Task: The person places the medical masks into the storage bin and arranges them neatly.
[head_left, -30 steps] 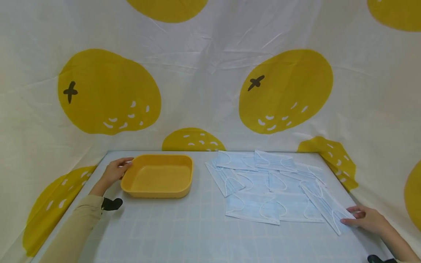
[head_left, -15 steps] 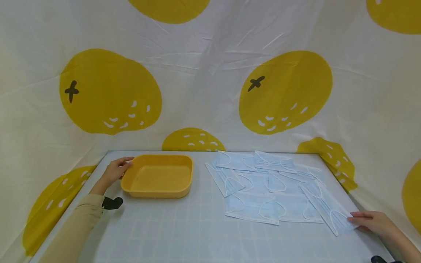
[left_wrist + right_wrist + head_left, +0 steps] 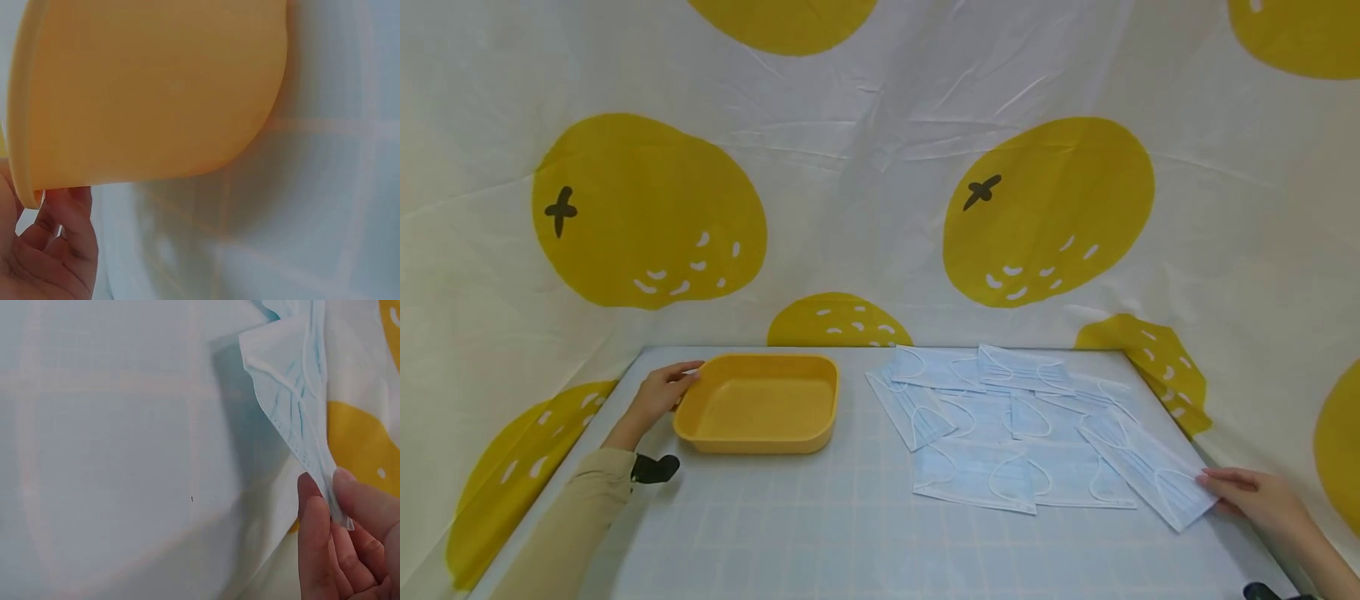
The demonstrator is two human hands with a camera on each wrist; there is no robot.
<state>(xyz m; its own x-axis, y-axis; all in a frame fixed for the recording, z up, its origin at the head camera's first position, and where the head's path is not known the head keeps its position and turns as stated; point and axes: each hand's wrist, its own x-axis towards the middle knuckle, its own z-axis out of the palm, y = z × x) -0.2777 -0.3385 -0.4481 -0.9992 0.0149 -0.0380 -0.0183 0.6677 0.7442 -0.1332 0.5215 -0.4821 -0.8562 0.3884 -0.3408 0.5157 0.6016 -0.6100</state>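
A yellow plastic basin (image 3: pixel 756 446) stands at the back left of the table. My left hand (image 3: pixel 658 396) grips its left rim; in the left wrist view the fingers (image 3: pixel 78 234) curl under the lip of the basin (image 3: pixel 156 100). At the right edge of the table, my right hand (image 3: pixel 1258 497) pinches the near corner of a light blue disposable face mask (image 3: pixel 1150 471). The right wrist view has this mask (image 3: pixel 284 387) raised above its shadow, between thumb and fingers of the right hand (image 3: pixel 340 550). Its far end overlaps other masks.
Several more face masks (image 3: pixel 973 475) lie flat and overlapping on the right half of the table. A pale checked cloth (image 3: pixel 820 533) covers the tabletop. Behind and at both sides hangs a white curtain (image 3: pixel 857 208) with big yellow fruit prints.
My right hand has taken the mask's near corner in a pinch and lifted it, shifting slightly right and then up. The left hand and the basin have stayed in place.
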